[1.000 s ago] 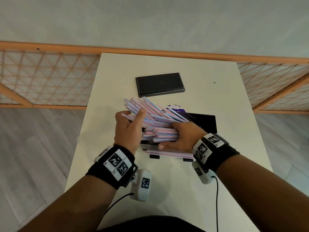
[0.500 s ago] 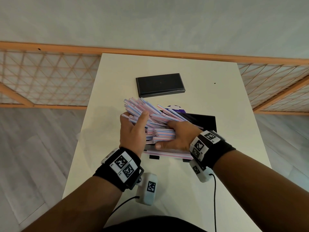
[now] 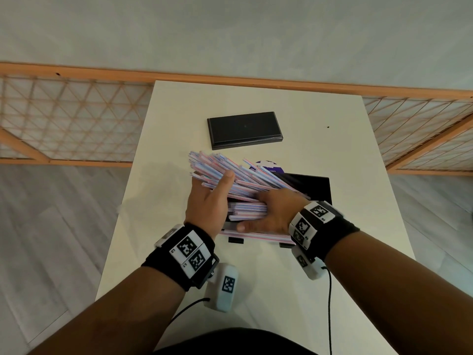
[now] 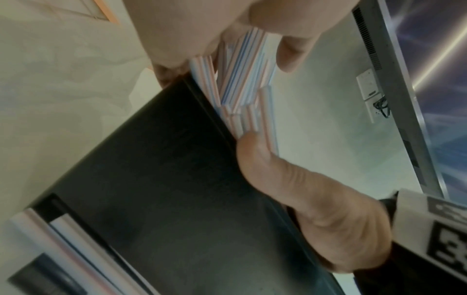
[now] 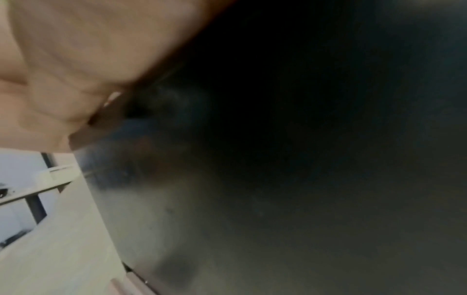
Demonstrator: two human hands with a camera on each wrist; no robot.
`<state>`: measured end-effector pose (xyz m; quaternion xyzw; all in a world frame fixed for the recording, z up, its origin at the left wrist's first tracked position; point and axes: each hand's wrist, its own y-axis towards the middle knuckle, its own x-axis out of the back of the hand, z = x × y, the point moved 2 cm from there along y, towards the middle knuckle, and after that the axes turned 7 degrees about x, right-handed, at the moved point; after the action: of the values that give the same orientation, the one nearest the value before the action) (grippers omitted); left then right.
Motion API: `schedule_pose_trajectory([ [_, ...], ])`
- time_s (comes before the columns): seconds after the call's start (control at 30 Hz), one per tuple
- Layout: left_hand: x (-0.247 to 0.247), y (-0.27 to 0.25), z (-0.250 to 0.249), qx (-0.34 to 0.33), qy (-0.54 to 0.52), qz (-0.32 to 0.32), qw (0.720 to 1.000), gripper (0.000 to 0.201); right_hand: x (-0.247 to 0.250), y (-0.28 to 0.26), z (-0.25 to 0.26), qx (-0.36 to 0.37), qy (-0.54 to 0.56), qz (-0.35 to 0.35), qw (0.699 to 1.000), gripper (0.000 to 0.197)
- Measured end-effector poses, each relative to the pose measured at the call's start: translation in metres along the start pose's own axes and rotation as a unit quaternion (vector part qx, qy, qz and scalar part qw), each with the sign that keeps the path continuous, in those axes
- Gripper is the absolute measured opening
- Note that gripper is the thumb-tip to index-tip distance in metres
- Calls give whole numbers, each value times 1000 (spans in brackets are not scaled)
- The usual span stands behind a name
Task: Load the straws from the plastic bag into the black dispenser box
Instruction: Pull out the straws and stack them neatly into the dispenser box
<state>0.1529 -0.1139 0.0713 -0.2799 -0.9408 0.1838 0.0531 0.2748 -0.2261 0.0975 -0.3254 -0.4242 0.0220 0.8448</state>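
**Over the black dispenser box: a skewed bundle held at both ends**

Above the black dispenser box [image 3: 311,187], which stands on the white worktop [image 3: 332,290], a thick bundle of striped straws [image 3: 230,170] lies tilted and fanned; its far ends stick out past the box's left side, so it has not yet dropped into the open top. Both hands seem placed to square it up before it goes in.

The left hand [image 3: 207,203] is at the box's left end; its thumb lies along the top of the straws and its fingers curl underneath, so its grip is closed around the loose ends; the left wrist view shows straw ends pinched between the fingers just over the box's edge, probably to keep the fan from spreading.

The right hand [image 3: 275,213] bears down on the bundle over the middle of the box; its thumb runs along the near side; its fingers are hidden beyond the straws, so I cannot tell whether its grip is closed or merely pressing; the right wrist view is dark and blurred.

A few straws [image 3: 256,236] already lie along the box's near foot, in what looks like the dispensing slot. Beyond the box lies a flat black lid [image 3: 244,129], presumably set aside to leave the top open; a purple label [image 3: 267,167] shows just behind the box, and the plastic bag itself I cannot make out.
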Motion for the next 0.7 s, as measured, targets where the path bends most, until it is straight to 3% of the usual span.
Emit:
schedule_pose_trajectory([
  [0.17,-3,-6,-5,-13,37,7,999,62,2,7,4,-14,-37,7,999,89],
  [0.3,-1,-14,-14,-60,40,-1,997,57,7,6,0,-36,-52,-9,998,91],
  [0.4,0,-12,-10,-35,55,-7,998,60,4,5,-5,-67,-95,-16,993,102],
  [0.5,1,-7,1,0,68,3,998,51,0,3,-3,-53,-68,-13,996,96],
  [0.7,1,-11,-6,-48,38,-22,998,61,-1,4,-13,-53,-123,-39,990,100],
])
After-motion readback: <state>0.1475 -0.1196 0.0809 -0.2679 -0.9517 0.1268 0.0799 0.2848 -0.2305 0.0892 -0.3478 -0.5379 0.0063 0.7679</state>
